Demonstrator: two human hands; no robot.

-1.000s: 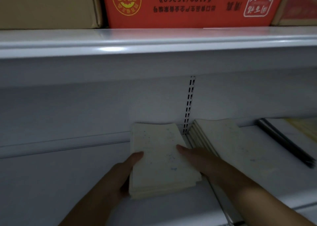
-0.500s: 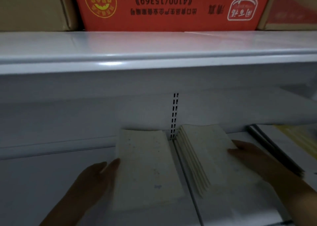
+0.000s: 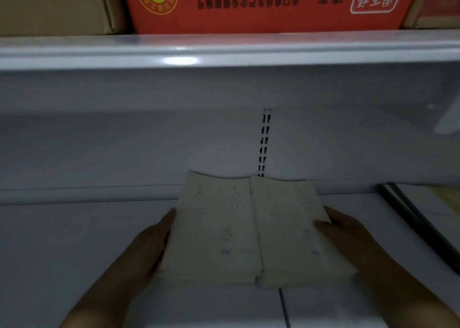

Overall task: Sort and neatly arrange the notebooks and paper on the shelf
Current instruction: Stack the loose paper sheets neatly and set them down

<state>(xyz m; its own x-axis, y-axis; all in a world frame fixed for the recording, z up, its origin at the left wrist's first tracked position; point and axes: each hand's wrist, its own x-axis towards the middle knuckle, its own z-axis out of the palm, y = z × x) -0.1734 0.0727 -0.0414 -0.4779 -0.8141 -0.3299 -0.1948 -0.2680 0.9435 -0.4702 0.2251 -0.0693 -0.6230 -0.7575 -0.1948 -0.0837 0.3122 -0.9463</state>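
Two stacks of cream notebooks lie side by side, edges touching, on the white shelf (image 3: pixel 74 253). My left hand (image 3: pixel 146 248) presses flat against the outer side of the left stack (image 3: pixel 214 228), thumb pointing up along its edge. My right hand (image 3: pixel 348 238) presses against the outer side of the right stack (image 3: pixel 286 228), its thumb lying on the top cover. The fingers of both hands are hidden by the stacks.
A pile of dark-edged notebooks (image 3: pixel 410 218) lies on the shelf at the right. The upper shelf (image 3: pixel 224 54) overhangs close above, carrying a red carton (image 3: pixel 261 4) and a brown carton (image 3: pixel 49 4). A slotted upright (image 3: pixel 265 141) runs down the back wall.
The right stack, fanned out and apart half a second ago, now sits squared against the left stack. My right hand moved from its top to its outer side.
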